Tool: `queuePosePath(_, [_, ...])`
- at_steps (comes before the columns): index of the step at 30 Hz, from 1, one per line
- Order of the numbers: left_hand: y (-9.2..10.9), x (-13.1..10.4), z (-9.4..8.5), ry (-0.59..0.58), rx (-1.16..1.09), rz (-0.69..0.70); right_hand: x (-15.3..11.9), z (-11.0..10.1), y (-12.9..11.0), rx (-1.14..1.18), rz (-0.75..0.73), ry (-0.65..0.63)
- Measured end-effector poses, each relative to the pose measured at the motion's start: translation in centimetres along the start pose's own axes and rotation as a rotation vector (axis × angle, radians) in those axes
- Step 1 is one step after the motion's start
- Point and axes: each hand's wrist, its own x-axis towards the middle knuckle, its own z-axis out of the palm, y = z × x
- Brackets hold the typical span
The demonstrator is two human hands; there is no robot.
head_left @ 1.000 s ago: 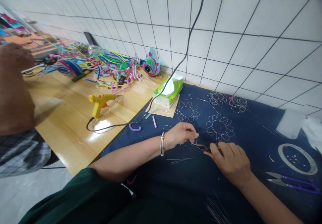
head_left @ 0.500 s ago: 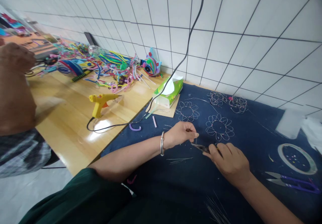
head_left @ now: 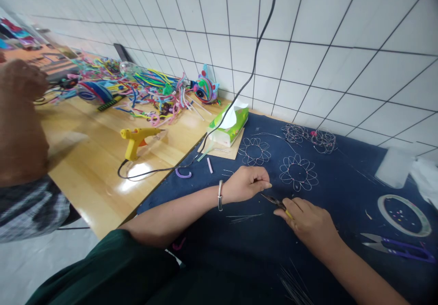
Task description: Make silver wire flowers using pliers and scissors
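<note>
My left hand point(head_left: 249, 184), with a silver bangle point(head_left: 220, 195) at its wrist, is closed in a pinch; a thin wire showed at its fingertips a moment ago, but is hardly visible now. Needle-nose pliers point(head_left: 273, 201) with a yellow handle are gripped in my right hand point(head_left: 310, 223), their tip just below the left fingertips. Beyond the hands lie two flower-shaped wire rings, a nearer one point(head_left: 298, 172) and a farther one point(head_left: 254, 151). Loose straight wires point(head_left: 244, 218) rest on the dark blue cloth point(head_left: 212, 232) below my left hand, with another bundle point(head_left: 294, 284) near the front.
Purple thread snips point(head_left: 400, 247) and a pale ring point(head_left: 426, 225) around tiny beads lie at right. Tangled wire shapes point(head_left: 310, 138) sit by the wall. Leftward are a tissue pack point(head_left: 231, 124), a yellow glue gun point(head_left: 137, 141) with its cord, colourful pipe cleaners point(head_left: 150, 90) and another person's arm point(head_left: 22, 127).
The pliers' tip has come slightly away from my left fingertips, and more of the yellow handle shows. My left fingers have shifted a little to the right.
</note>
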Motion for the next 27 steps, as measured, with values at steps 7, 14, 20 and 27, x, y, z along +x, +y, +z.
queuePosePath(7, [0.0,0.0,-0.4,-0.059,0.068,0.119,-0.3,0.1,0.0,0.095,0.033,-0.054])
queuePosePath(14, [0.1,0.1,-0.4,-0.114,0.099,0.181,-0.2,0.0,-0.1,0.172,0.055,-0.101])
queuePosePath(20, [-0.9,0.7,-2.9,0.020,-0.008,0.028,-0.1,0.7,-0.3,0.146,0.116,-0.069])
queuePosePath(27, [-4.0,1.4,-6.4,-0.234,0.013,-0.181,-0.2,1.2,-0.3,0.129,0.066,-0.078])
